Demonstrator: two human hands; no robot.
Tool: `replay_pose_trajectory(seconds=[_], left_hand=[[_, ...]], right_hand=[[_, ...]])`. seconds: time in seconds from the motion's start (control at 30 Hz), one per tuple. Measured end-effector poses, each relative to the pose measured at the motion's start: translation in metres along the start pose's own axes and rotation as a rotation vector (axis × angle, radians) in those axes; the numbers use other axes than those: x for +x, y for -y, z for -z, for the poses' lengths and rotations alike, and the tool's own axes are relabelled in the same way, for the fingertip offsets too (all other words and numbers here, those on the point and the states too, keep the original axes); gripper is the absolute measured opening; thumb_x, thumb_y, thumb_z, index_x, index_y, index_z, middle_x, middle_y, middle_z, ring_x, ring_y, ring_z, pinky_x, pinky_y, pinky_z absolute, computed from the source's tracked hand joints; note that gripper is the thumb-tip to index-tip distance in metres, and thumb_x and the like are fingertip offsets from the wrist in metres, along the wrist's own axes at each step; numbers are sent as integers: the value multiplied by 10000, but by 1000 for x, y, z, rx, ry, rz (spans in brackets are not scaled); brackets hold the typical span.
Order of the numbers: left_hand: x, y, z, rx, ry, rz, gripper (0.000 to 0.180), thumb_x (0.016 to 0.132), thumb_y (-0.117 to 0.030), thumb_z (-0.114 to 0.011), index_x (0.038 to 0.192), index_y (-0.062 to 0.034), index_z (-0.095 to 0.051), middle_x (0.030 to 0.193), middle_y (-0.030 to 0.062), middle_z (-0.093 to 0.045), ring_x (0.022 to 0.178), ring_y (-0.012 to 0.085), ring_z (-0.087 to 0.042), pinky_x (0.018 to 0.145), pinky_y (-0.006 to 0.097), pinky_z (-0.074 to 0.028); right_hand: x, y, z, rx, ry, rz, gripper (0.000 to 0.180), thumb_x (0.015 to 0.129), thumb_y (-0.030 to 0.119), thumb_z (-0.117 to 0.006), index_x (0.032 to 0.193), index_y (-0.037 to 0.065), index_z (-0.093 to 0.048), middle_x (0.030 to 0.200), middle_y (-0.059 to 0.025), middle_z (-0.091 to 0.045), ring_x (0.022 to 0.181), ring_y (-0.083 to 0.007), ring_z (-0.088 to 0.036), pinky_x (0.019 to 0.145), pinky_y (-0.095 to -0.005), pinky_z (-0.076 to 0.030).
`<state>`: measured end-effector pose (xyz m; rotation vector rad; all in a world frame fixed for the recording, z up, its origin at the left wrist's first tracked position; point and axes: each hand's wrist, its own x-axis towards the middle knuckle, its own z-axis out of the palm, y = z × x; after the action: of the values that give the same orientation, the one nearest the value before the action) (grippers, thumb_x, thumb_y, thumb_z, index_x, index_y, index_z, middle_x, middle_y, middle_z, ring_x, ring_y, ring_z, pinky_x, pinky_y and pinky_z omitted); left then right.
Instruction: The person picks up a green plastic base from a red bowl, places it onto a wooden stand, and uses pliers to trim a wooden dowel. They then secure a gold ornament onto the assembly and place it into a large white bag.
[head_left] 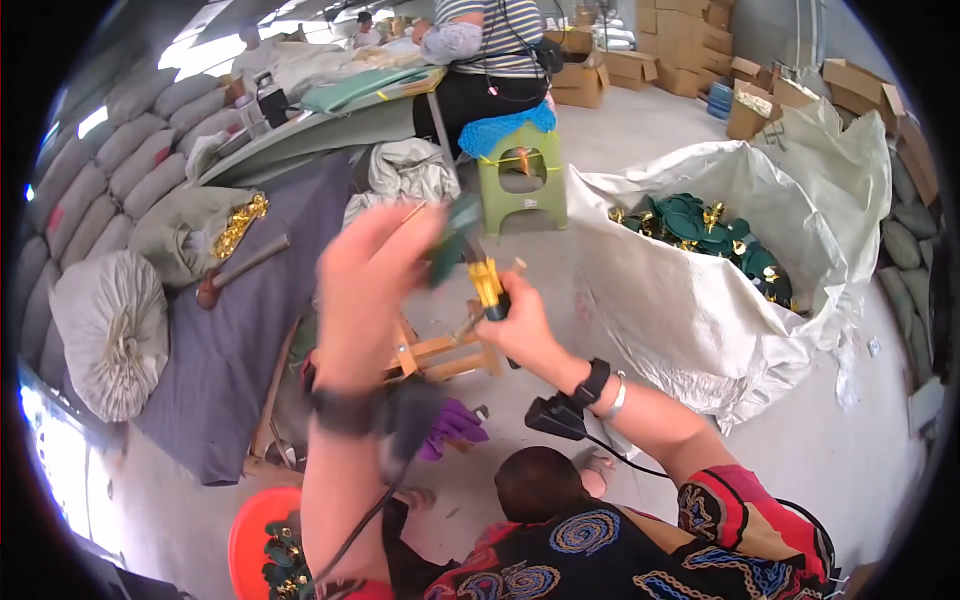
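Note:
My left hand (362, 290) is raised in front of me, blurred by motion, its fingers on a dark green piece (453, 238). My right hand (522, 325) is closed around a tool with a yellow handle (487, 283) whose tip points up at that green piece. Both wrists carry black bands with cables. Below the hands stands a small wooden frame (435, 352) on the floor.
A big white sack (690, 310) at the right holds several green and gold pieces (700, 225). A grey-covered table (250, 320) with a mallet (240, 268) and a sack of gold parts (238, 225) lies left. A green stool (522, 175) and a seated person (490, 60) are behind. A red basin (255, 545) sits lower left.

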<state>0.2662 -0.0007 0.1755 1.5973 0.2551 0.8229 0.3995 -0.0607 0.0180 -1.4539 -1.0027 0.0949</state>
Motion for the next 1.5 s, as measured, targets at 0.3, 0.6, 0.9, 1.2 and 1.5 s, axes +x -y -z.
replay_pose_trajectory(seconds=[0.3,0.6,0.9,1.2,1.5], left_hand=[[47,1,-45,237,106,-377,565,771,-367,-673,1141,42,-554,1051,193,-624,903,260,-616,792,332,-474],[-288,91,298,1487,-701,376,188,785,-204,-547,776,-42,-641,736,190,-609,700,359,-597,634,436,-475],[-494,285,264,1069,-595,1170,397,614,-213,-729,999,-132,-673,932,114,-665,887,271,-630,774,378,-505],[-461,349,238,1485,-227,1156,209,778,-200,-524,932,-85,-606,949,134,-602,933,287,-572,684,405,-502],[-477,354,228,1502,-204,996,160,822,-156,-470,942,-103,-562,908,115,-619,879,271,-581,677,406,-492]], right_hand=[[-43,7,-16,198,239,34,503,651,129,-743,1098,20,-540,1012,-52,-585,906,-147,-551,799,-315,-452],[-40,1,-11,307,315,-180,438,691,11,-571,1125,0,-511,727,10,-470,588,-59,-418,523,-180,-324],[-41,8,-67,261,528,-304,439,681,-48,-546,1115,0,-507,741,21,-470,616,-56,-431,561,-176,-347],[-36,-8,-85,83,477,-224,532,655,74,-582,1174,0,-492,888,20,-492,666,-50,-436,558,-176,-345],[-37,-10,-90,240,471,-250,607,560,-6,-578,1161,0,-497,1007,-11,-511,790,-96,-495,599,-198,-390]])
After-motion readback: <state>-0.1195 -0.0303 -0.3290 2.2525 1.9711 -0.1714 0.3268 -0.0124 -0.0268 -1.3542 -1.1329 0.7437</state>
